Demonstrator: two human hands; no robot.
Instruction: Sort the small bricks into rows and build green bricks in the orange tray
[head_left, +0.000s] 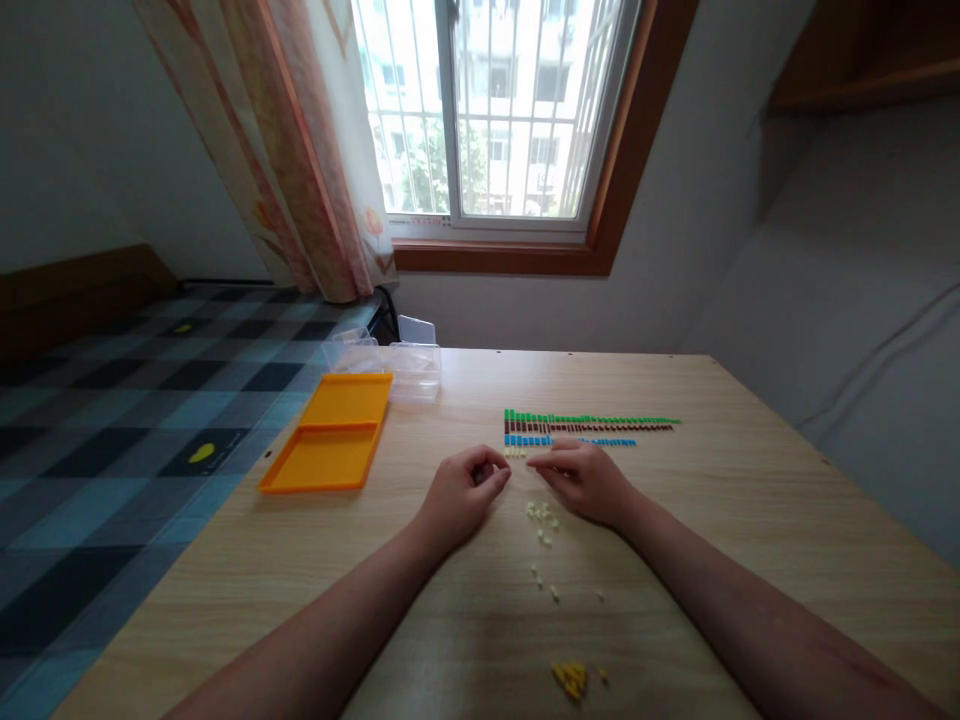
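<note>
Noted at left: orange tray (pixel 324 460) on worktop (pixel 435 640), clear boxes (pixel 416 378) just behind; next, left hand (pixel 461 490), fingers curled to thumb, cannot tell whether gripping anything; just beyond fingertips, short row of cream pieces (pixel 515 452); loose cream pieces (pixel 543 515) scattered nearer; then right hand (pixel 585 480), index finger extended, grip likewise undeterminable; beyond, blue row (pixel 544 441), brown row (pixel 585 428), green row (pixel 589 420).

Blue row (pixel 616 442) partly hidden behind the right hand (pixel 591 487), bed (pixel 142 420) cut off at left.
</note>
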